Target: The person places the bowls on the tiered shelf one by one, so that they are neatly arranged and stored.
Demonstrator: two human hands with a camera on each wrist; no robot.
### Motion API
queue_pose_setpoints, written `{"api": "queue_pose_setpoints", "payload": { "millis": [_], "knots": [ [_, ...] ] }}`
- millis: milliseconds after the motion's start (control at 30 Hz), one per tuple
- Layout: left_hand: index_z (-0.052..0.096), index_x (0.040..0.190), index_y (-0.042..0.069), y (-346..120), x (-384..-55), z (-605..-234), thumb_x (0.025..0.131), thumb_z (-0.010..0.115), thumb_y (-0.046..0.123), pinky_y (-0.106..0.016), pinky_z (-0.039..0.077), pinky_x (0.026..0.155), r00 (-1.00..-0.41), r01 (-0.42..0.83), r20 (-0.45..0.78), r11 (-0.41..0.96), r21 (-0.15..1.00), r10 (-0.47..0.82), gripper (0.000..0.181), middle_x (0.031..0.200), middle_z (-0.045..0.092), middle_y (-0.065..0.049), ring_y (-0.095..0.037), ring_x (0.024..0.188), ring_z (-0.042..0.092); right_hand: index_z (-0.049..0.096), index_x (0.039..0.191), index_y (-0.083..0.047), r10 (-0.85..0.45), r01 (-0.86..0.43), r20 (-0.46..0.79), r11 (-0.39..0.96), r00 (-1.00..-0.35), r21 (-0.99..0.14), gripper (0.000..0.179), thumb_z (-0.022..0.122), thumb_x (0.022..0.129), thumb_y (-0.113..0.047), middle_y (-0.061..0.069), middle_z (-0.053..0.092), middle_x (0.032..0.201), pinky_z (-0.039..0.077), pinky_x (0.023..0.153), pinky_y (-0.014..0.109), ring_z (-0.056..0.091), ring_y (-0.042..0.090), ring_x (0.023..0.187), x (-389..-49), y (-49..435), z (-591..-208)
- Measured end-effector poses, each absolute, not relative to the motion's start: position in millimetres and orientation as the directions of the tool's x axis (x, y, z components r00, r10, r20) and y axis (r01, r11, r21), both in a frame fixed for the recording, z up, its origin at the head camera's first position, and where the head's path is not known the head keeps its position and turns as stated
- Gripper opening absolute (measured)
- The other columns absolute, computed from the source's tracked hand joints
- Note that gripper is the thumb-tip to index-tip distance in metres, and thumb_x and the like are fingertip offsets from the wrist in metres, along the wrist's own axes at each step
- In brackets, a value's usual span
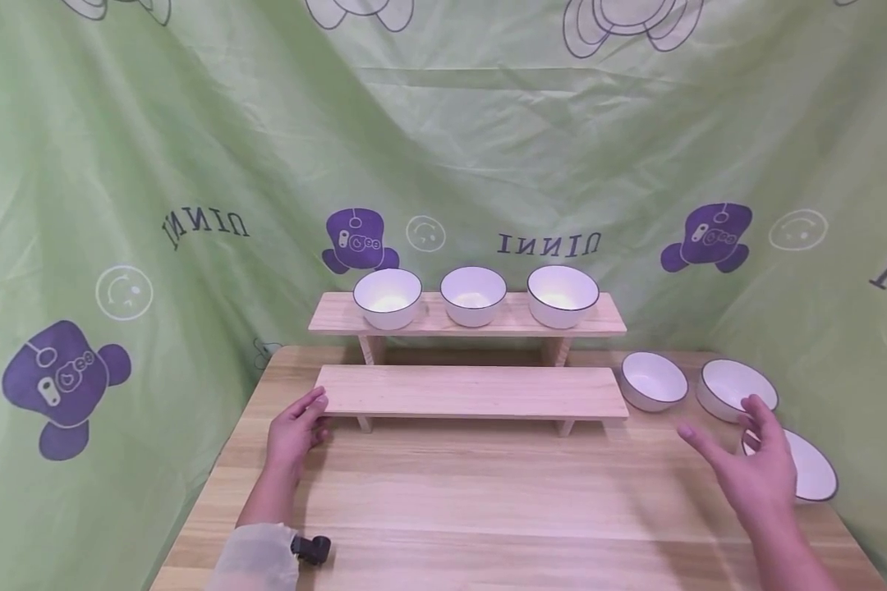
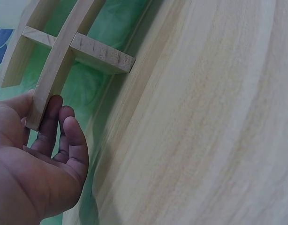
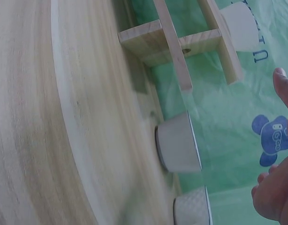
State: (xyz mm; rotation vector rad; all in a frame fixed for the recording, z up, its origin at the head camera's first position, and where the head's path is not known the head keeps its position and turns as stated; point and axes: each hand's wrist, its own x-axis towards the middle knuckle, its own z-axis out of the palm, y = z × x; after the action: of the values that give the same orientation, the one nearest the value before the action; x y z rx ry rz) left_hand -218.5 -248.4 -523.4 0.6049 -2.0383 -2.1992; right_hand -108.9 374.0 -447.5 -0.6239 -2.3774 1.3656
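Observation:
My left hand (image 1: 293, 435) pinches the left end of the lower wooden shelf (image 1: 473, 391), thumb on one face and fingers on the other, as the left wrist view shows. Over the table's right side hovers my right hand (image 1: 761, 472), thumb and fingers spread, holding nothing. It partly covers a white dark-rimmed bowl (image 1: 813, 468) in the head view. Beyond it stand two similar bowls, one at the back right (image 1: 737, 389) and another bowl (image 1: 654, 381) beside the shelf's right end. Three more white bowls (image 1: 474, 295) line the upper wooden shelf (image 1: 432, 322).
Both shelves stand on short wooden legs (image 1: 565, 428) at the back of the wooden table (image 1: 473, 509). A green printed curtain (image 1: 281, 148) hangs close behind and along both sides. A small black device (image 1: 311, 549) sits at the left sleeve.

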Motion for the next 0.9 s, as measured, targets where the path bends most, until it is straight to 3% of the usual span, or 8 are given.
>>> {"api": "queue_pose_setpoints", "payload": {
  "millis": [333,633,767,900],
  "knots": [
    [0.065,0.141,0.015,-249.9,-218.4,-523.4,0.093,0.08,0.039,-0.027,0.062,0.074,-0.916,-0.21,-0.23,-0.096,0.973,-0.327,0.057,0.12,0.068,0.006,-0.015,0.094,0.068,0.017,0.167,-0.031,0.541,0.213,0.07,0.443,-0.838,-0.871,0.104,0.085,0.088,-0.037,0.004,0.026,0.17,0.029,0.123,0.045,0.032,0.038,0.144,-100.9,379.2,-453.4],
    [0.063,0.143,0.012,-248.8,-219.9,-520.5,0.094,0.079,0.037,-0.026,0.062,0.073,-0.925,-0.196,-0.216,-0.095,0.976,-0.314,0.057,0.107,0.072,0.012,-0.015,0.093,0.068,0.015,0.167,-0.029,0.567,0.234,0.058,0.429,-0.822,-0.873,0.106,0.085,0.088,-0.037,-0.003,0.022,0.171,0.029,0.123,0.034,0.029,0.029,0.149,-96.2,383.8,-457.3],
    [0.064,0.142,0.013,-248.9,-219.6,-523.2,0.093,0.08,0.037,-0.027,0.063,0.073,-0.921,-0.201,-0.223,-0.1,0.974,-0.321,0.057,0.108,0.071,0.009,-0.014,0.092,0.068,0.016,0.167,-0.028,0.573,0.235,0.059,0.426,-0.818,-0.873,0.105,0.085,0.088,-0.036,-0.002,0.023,0.171,0.029,0.121,0.028,0.028,0.026,0.149,-94.1,386.0,-458.6],
    [0.065,0.142,0.014,-249.1,-219.9,-525.5,0.093,0.08,0.038,-0.028,0.063,0.075,-0.916,-0.214,-0.235,-0.101,0.972,-0.323,0.057,0.117,0.07,0.002,-0.013,0.092,0.068,0.016,0.167,-0.029,0.58,0.243,0.055,0.423,-0.813,-0.873,0.105,0.085,0.088,-0.037,-0.002,0.023,0.171,0.028,0.123,0.034,0.027,0.025,0.149,-92.5,388.2,-459.7]
  ]
}}
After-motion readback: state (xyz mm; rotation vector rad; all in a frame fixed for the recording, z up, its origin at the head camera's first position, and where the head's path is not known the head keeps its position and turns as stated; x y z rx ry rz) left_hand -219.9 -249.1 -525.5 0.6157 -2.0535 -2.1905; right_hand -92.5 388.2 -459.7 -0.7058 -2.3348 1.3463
